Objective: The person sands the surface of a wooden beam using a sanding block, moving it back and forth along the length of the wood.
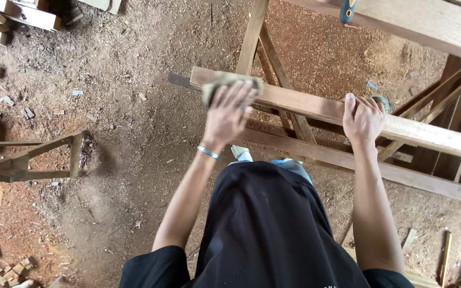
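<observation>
1. The floor (134,176) fills most of the view: bare earth thick with reddish sawdust, wood chips and small offcuts.
2. A wooden trestle frame (273,69) of slanted legs and cross rails stands on that floor under the work; it serves as the surface here.
3. A wide pale board (428,21) crosses the upper right corner, with a blue-handled tool (348,9) lying on it.
4. A long plank (305,104) rests on the frame, running from the upper middle down toward the right edge, its near end sticking out past the frame.
5. A second low wooden stand (28,160) sits at the left, well apart from the plank.
6. The person wears a black shirt and leans over the plank.
7. The left hand (228,114), with a thin bracelet at the wrist, lies flat on the plank's near end, fingers together and pressed down on a greenish pad (225,82) that sits between palm and wood.
8. The right hand (363,120) grips the plank further along, fingers curled over its far edge and clamped on the wood.
9. Small wood blocks (9,269) are heaped at the lower left corner.
</observation>
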